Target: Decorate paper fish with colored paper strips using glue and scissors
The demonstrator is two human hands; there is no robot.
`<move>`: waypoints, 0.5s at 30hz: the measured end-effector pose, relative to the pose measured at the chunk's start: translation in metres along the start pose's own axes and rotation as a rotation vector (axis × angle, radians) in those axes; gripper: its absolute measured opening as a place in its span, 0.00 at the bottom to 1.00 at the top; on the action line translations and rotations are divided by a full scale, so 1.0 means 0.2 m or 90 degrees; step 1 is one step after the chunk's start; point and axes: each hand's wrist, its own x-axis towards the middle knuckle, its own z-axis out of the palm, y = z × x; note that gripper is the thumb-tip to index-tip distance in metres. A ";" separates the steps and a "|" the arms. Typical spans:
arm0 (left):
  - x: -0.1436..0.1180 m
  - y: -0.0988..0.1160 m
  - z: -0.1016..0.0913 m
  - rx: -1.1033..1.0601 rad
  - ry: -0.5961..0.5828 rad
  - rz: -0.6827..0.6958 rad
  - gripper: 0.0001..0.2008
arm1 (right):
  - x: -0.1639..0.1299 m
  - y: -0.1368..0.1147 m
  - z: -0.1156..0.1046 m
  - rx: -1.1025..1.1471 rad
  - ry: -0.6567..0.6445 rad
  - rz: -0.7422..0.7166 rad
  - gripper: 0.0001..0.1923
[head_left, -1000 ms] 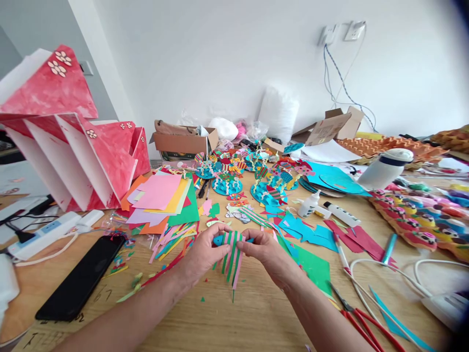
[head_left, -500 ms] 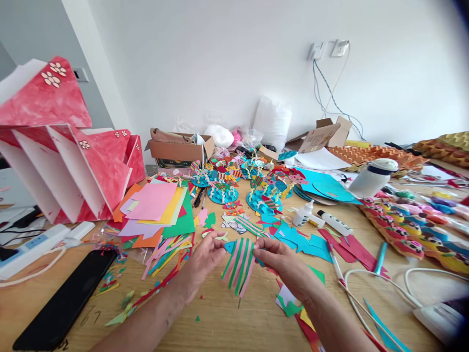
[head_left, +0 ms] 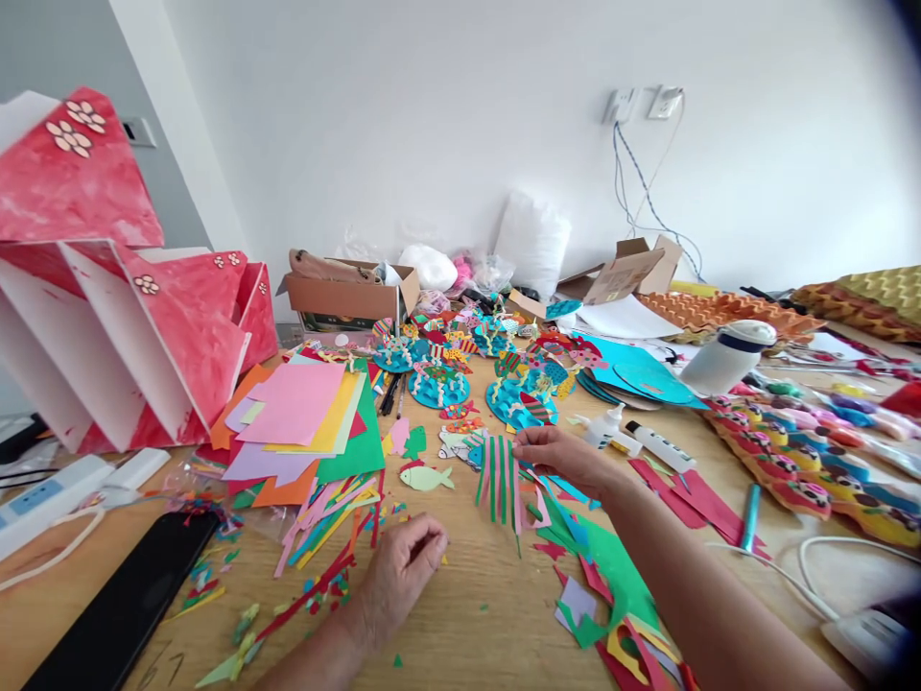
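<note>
- Pinched between thumb and fingertips of my right hand [head_left: 557,459]: a paper fish [head_left: 496,475] with pink and green strips hanging down from it, held clear above the table [head_left: 467,614].
- Left hand [head_left: 403,566] low and close to me, fingers curled loosely inward, resting on the wood. Cannot tell whether anything small sits inside the curl.
- Just left of that hand: loose paper strips [head_left: 323,509] in pink, red and green, fanned out, with scraps scattered around.
- Under my right forearm: a green sheet [head_left: 611,561] and cut-offs in red, blue and yellow.
- Far left, near edge: a black phone [head_left: 122,614] lying flat.
- Between both hands, a bit further out: a small green fish cut-out [head_left: 426,477] flat on the table.
- Beyond the strips: a stack of coloured paper [head_left: 302,417], pink on top.
- Right of the held fish: a glue bottle [head_left: 604,427] and a glue stick [head_left: 658,445] side by side, red paper pieces near them.
- Mid-table: blue discs [head_left: 438,384] decorated with fish.
- Back: a cardboard box [head_left: 349,293] against the wall, a red and white folded board [head_left: 122,288] at left.
</note>
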 end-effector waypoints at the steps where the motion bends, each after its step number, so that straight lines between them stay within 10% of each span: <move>1: 0.00 0.00 0.00 0.024 -0.007 0.012 0.12 | 0.04 0.00 0.00 -0.007 -0.002 0.007 0.15; 15: 0.03 -0.01 0.01 0.099 -0.030 0.028 0.09 | 0.35 -0.01 0.05 -0.204 -0.038 0.115 0.15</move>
